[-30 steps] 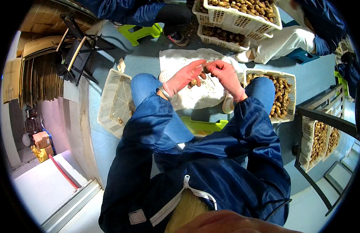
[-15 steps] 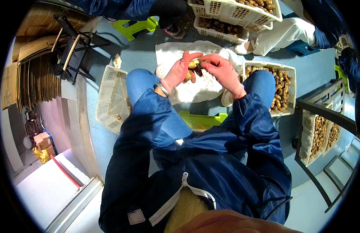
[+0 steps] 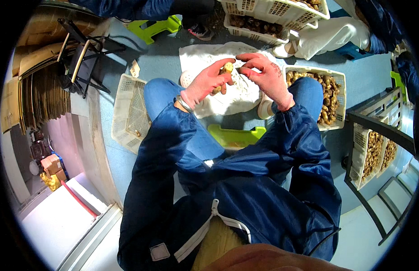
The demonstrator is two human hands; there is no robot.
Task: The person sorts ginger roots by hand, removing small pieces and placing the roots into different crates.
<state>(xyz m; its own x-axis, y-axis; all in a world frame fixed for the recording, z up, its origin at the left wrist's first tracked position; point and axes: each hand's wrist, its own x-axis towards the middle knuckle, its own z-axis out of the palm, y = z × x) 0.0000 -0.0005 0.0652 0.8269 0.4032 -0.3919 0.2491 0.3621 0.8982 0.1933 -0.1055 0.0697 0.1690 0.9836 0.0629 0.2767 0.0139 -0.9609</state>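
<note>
My left hand [image 3: 204, 88], in a pinkish-red glove, is closed around a knobby brown piece [image 3: 227, 68], like a root or mushroom, with a pale yellow face turned up. More brown shows lower down between the fingers. My right hand [image 3: 266, 77], gloved alike, is curled just right of the piece and apart from it. A small dark thing seems to be at its thumb and fingertips, too small to make out. Both hands are above a white cloth [image 3: 236, 101] spread on the floor between my knees.
By my right knee stands a white crate [image 3: 339, 101] of brown pieces; a nearly bare white crate [image 3: 123, 110] is at my left. Stacked crates [image 3: 263, 20] and two people's legs are ahead. A dark metal frame [image 3: 381, 131] is at right, a folding chair [image 3: 80, 58] at left.
My right hand has drawn back slightly to the right, and its fingers have spread a little. The piece in my left hand now turns its pale face upward.
</note>
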